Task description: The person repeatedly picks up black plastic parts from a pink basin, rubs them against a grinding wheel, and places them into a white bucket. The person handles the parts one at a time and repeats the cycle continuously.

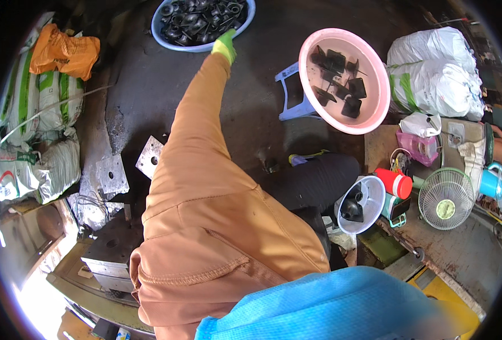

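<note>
My left arm, in a tan sleeve, stretches far forward. My left hand (225,47), in a yellow-green glove, lies over the near right rim of a round blue basin (204,49). Its fingers appear curled over that rim, with the tips toward the inside. Dark, shiny bladed parts (197,21) are heaped in the basin. To its right, a pink basin (382,85) tilts on a blue plastic stool (288,93) and holds several loose black bladed parts (342,85). My right hand is out of sight; blue textured fabric (319,309) covers the lower right.
Near my dark-trousered leg stands a small pale basin (370,222) with black parts inside. Beyond it are a red jug (391,182) and a round fan (445,198). Sacks stand left (61,102) and right (432,85). Steel plates (113,173) and a metal block (109,255) lie at left.
</note>
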A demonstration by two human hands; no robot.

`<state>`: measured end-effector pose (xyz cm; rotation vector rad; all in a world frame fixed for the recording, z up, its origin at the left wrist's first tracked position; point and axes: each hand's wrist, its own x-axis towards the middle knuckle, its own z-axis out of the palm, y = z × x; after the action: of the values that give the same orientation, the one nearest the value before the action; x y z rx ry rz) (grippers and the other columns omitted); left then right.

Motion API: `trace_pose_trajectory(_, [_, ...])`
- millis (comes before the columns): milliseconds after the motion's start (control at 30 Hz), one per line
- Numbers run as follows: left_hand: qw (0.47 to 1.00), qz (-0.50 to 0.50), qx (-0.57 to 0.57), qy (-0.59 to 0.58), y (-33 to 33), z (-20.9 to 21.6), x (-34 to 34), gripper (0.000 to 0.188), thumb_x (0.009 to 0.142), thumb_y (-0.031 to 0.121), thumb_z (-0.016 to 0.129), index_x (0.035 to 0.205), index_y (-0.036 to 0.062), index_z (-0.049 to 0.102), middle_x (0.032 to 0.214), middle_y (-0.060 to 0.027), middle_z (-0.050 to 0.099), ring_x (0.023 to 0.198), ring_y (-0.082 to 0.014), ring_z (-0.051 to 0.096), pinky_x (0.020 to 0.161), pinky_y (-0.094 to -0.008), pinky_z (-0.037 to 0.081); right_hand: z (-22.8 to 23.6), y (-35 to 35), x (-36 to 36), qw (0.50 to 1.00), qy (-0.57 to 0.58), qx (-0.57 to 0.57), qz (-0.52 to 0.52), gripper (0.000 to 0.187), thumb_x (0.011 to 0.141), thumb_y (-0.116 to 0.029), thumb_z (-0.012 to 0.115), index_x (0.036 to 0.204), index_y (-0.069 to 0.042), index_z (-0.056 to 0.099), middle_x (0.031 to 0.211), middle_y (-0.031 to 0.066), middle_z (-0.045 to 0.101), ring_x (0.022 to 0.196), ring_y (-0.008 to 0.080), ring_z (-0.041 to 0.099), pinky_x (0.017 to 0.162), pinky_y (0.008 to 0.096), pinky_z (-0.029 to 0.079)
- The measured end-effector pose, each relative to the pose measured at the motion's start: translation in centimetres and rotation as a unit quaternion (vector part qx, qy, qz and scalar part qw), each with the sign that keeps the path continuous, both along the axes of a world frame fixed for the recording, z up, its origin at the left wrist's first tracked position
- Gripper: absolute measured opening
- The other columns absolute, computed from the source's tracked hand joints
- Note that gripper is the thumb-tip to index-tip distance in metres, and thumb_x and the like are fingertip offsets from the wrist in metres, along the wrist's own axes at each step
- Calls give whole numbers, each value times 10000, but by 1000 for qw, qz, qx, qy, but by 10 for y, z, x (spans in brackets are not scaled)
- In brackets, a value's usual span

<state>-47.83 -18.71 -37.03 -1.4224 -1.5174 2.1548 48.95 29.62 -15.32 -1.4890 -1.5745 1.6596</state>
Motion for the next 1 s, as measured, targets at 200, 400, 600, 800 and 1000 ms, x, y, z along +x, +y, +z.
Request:
trace_pose_trajectory(200, [65, 120, 696, -705, 115, 41, 147, 338, 906, 155, 567, 1224, 41, 586, 1135, -166, 629, 1050, -309, 610, 902, -435, 501, 44, -91, -170, 972, 106, -11, -209, 396, 992, -386, 491, 1156, -46, 612, 1104, 84, 604, 1079, 260, 593, 826, 360, 506])
trace_pose_trajectory(400, [-21, 171, 246, -954, 231, 197, 355, 434, 886, 202, 652, 1268, 13, 570, 1226, -126, 601, 1115, -230, 579, 961, -355, 473, 57, -187, -305, 984, 132, 121, 17, 405, 958, -85, 552, 1350, 12, 519, 1204, 54, 602, 1073, 133, 544, 945, 280, 434])
trace_pose_trajectory(600, [295, 185, 115, -930, 250, 260, 475, 417, 841, 232, 666, 1203, 42, 584, 1143, -202, 602, 1040, -330, 598, 830, -437, 488, 30, -217, -297, 938, 145, 313, 41, 413, 899, -20, 611, 1309, -45, 571, 1390, 109, 475, 1110, 147, 556, 955, 283, 441])
trace_pose_trajectory(800, [49, 485, -60, -871, 273, 199, 487, 321, 798, 129, 679, 1085, 13, 593, 919, -99, 582, 771, -229, 612, 649, -334, 521, 31, -231, -201, 942, 322, 59, -74, 826, 920, -230, 612, 1569, -219, 101, 1509, 126, 360, 1230, 263, 528, 1015, 414, 418])
trace_pose_trajectory(1000, [-14, 595, 174, -785, 282, 142, 465, 246, 832, 148, 501, 1015, 21, 604, 758, -85, 560, 522, -209, 503, 432, -318, 425, 93, -305, -144, 847, 6, 512, -143, 854, 881, -299, 697, 1537, -66, 202, 1495, 148, 385, 1285, 256, 473, 1084, 410, 360])
